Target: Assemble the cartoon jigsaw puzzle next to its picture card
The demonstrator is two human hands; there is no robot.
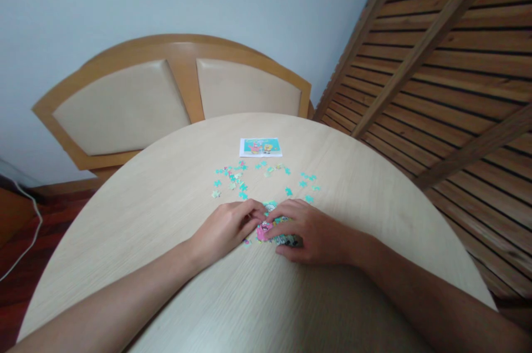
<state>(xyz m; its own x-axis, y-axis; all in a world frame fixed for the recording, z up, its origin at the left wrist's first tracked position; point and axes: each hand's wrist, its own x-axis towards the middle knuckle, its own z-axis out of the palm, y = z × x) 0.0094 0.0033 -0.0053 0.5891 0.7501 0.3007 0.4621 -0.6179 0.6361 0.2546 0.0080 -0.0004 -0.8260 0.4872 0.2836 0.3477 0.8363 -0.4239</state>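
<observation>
Both hands rest on a round light wooden table. My left hand and my right hand meet over a small joined patch of jigsaw puzzle, pink and teal, and their curled fingers press on it. The right hand covers part of the patch. Several loose teal puzzle pieces lie scattered just beyond the hands. A small reference picture of the puzzle lies flat farther back.
A wooden bench back with two beige padded panels stands behind the table against a pale wall. Slatted wooden panels lean at the right. A white cable runs over the reddish floor at the left.
</observation>
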